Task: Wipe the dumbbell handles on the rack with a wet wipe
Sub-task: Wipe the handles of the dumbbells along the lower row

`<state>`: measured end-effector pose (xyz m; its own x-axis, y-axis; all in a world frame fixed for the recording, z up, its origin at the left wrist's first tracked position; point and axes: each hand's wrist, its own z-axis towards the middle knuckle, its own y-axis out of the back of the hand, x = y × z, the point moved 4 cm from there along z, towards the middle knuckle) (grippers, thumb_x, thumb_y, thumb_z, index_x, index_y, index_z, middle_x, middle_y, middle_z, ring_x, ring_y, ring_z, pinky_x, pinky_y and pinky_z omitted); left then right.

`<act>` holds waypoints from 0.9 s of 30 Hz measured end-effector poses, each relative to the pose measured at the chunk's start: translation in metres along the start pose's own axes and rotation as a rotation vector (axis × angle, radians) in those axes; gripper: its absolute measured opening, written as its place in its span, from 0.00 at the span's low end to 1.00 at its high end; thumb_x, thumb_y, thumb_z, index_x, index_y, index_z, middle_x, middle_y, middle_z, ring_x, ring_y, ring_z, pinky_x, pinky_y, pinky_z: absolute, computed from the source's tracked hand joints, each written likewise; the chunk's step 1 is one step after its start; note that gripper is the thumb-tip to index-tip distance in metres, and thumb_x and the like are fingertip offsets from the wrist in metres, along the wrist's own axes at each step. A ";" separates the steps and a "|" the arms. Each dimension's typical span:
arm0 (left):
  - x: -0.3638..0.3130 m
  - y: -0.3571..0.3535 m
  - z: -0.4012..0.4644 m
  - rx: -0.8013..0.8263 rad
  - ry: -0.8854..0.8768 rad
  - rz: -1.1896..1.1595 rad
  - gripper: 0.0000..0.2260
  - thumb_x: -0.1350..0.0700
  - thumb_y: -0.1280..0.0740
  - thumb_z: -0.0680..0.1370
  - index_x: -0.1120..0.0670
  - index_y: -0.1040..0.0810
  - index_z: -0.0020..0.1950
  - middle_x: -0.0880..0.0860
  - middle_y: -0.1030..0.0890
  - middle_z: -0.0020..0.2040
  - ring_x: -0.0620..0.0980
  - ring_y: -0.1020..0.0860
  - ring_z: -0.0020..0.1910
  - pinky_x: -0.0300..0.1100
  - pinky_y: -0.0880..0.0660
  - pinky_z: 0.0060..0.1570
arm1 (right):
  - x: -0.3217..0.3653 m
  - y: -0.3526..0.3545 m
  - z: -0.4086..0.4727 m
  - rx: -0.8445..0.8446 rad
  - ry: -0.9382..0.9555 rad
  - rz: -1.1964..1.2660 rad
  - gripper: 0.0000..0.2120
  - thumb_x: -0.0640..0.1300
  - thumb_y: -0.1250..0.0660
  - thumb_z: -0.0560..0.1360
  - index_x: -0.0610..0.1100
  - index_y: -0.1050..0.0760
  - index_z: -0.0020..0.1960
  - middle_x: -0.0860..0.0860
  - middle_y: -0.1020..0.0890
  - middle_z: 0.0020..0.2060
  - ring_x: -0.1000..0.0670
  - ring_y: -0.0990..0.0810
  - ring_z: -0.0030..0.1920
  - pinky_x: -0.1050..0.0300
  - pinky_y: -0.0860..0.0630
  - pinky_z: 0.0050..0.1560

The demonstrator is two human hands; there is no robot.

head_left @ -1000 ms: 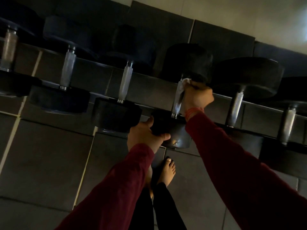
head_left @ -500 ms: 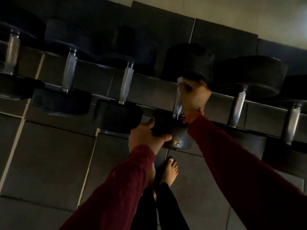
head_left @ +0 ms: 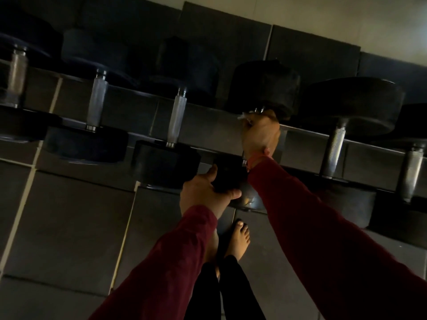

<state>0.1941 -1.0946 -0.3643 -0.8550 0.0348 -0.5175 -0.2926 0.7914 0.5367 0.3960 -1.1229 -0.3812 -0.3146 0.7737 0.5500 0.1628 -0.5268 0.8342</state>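
Dim gym corner, dark floor mats (head_left: 69,227) with pale seams, pale wall (head_left: 346,17) across upper right of frame. Right hand (head_left: 260,135) at centre right, fingers wrapped round the dumbbell handle near its upper end, just under the far weight head (head_left: 265,86); handle itself almost wholly hidden by the hand. White wet wipe (head_left: 244,117) crumpled, only a small pale edge poking out at the top left of the fist. Left hand (head_left: 205,192) just below centre, thumb and fingers clamped on the near black weight head (head_left: 227,176) of the same dumbbell. Both sleeves dark red; thin orange band (head_left: 256,160) at right wrist. Bare feet (head_left: 238,241) and black trouser legs at bottom centre.

Outward along the rack (head_left: 143,98), running from upper left down to right edge: six dumbbells countable, lying across the rails, each with round black heads and a knurled metal handle. Left of the gripped one, three: silvery handle (head_left: 176,120), silvery handle (head_left: 97,100), darker handle (head_left: 15,82) at left edge. Right of it, two: dull grey handle (head_left: 333,151) and another handle (head_left: 413,172) at right edge. One wipe, two hands.
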 end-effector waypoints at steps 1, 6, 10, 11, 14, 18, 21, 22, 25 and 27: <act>0.000 0.000 0.000 0.002 -0.003 -0.002 0.41 0.39 0.20 0.63 0.42 0.28 0.74 0.45 0.16 0.57 0.43 0.20 0.58 0.42 0.23 0.61 | -0.003 0.001 0.000 -0.034 -0.028 0.048 0.08 0.44 0.27 0.73 0.49 0.13 0.51 0.43 0.17 0.52 0.42 0.16 0.47 0.53 0.18 0.50; 0.001 -0.001 0.001 0.016 0.002 0.003 0.40 0.39 0.20 0.64 0.41 0.29 0.74 0.45 0.17 0.59 0.44 0.20 0.59 0.41 0.23 0.60 | -0.012 0.013 0.000 -0.222 -0.098 0.219 0.07 0.47 0.25 0.72 0.45 0.13 0.47 0.42 0.16 0.44 0.45 0.16 0.39 0.68 0.29 0.44; 0.001 0.000 0.001 0.013 0.003 0.003 0.40 0.38 0.20 0.63 0.40 0.29 0.74 0.45 0.17 0.59 0.44 0.20 0.59 0.42 0.23 0.61 | -0.004 -0.003 0.001 -0.028 -0.063 0.085 0.10 0.42 0.26 0.72 0.48 0.14 0.53 0.44 0.17 0.54 0.42 0.16 0.50 0.57 0.20 0.54; 0.001 0.000 0.001 0.011 0.002 0.007 0.41 0.38 0.20 0.63 0.40 0.29 0.73 0.45 0.17 0.60 0.44 0.20 0.59 0.43 0.22 0.61 | -0.002 -0.005 0.001 -0.004 -0.073 0.060 0.11 0.41 0.26 0.72 0.49 0.14 0.54 0.45 0.18 0.55 0.42 0.16 0.51 0.54 0.20 0.55; 0.001 0.000 0.002 0.016 0.008 0.003 0.41 0.38 0.20 0.62 0.41 0.29 0.73 0.46 0.17 0.61 0.45 0.20 0.60 0.45 0.22 0.61 | -0.007 -0.001 0.001 -0.066 -0.145 0.153 0.09 0.43 0.25 0.72 0.49 0.13 0.52 0.45 0.17 0.52 0.47 0.16 0.46 0.57 0.19 0.49; 0.003 0.000 0.002 0.013 0.000 0.005 0.41 0.37 0.20 0.62 0.40 0.29 0.73 0.46 0.17 0.59 0.45 0.20 0.59 0.40 0.24 0.60 | -0.025 0.013 -0.006 -0.223 -0.365 0.522 0.06 0.46 0.23 0.71 0.43 0.13 0.45 0.48 0.14 0.43 0.62 0.18 0.39 0.66 0.23 0.45; 0.002 0.000 0.001 0.005 -0.010 0.008 0.40 0.38 0.20 0.63 0.40 0.28 0.73 0.45 0.16 0.58 0.45 0.20 0.58 0.40 0.23 0.59 | -0.051 0.005 -0.005 -0.080 -0.761 0.612 0.08 0.53 0.22 0.69 0.49 0.14 0.40 0.52 0.13 0.38 0.54 0.14 0.41 0.57 0.18 0.49; 0.002 0.000 0.001 0.004 -0.015 0.010 0.40 0.38 0.20 0.63 0.41 0.29 0.73 0.45 0.16 0.57 0.45 0.20 0.58 0.39 0.24 0.59 | -0.057 0.002 -0.002 -0.005 -0.843 0.671 0.09 0.53 0.21 0.68 0.48 0.15 0.38 0.52 0.14 0.35 0.52 0.14 0.39 0.55 0.17 0.47; 0.000 0.000 0.000 -0.003 -0.022 0.001 0.40 0.40 0.20 0.64 0.43 0.30 0.74 0.45 0.16 0.58 0.44 0.20 0.59 0.36 0.26 0.58 | -0.063 0.001 0.016 0.178 -0.832 0.760 0.07 0.48 0.22 0.70 0.44 0.16 0.39 0.49 0.15 0.34 0.51 0.15 0.35 0.55 0.19 0.42; 0.000 0.000 -0.001 -0.008 -0.021 -0.001 0.41 0.40 0.19 0.64 0.44 0.29 0.74 0.45 0.17 0.60 0.43 0.20 0.60 0.36 0.27 0.59 | -0.065 0.006 0.020 0.249 -0.810 0.708 0.06 0.45 0.23 0.70 0.44 0.16 0.42 0.47 0.14 0.37 0.49 0.14 0.39 0.54 0.18 0.41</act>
<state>0.1940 -1.0946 -0.3634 -0.8458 0.0468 -0.5314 -0.2967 0.7866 0.5415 0.4361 -1.1694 -0.4118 0.6154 0.3743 0.6936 0.2761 -0.9267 0.2550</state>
